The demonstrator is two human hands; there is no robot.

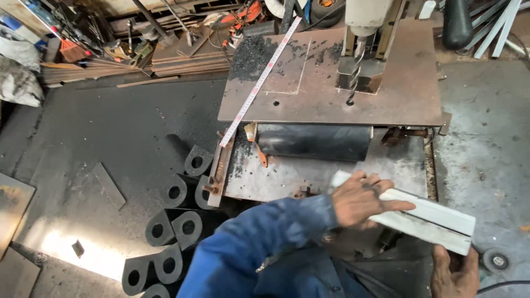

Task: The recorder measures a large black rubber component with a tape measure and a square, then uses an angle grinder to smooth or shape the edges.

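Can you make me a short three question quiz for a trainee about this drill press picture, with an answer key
1. True or false: the left hand rests on top of the white angle bar.
2. What lies diagonally across the rusty steel plate? A) a hammer B) a measuring tape C) a chain
3. Which hand supports the bar's near end from below?

Key:
1. True.
2. B, the measuring tape.
3. The right hand, at the lower right; the drill bit hangs over the plate, apart from the bar.
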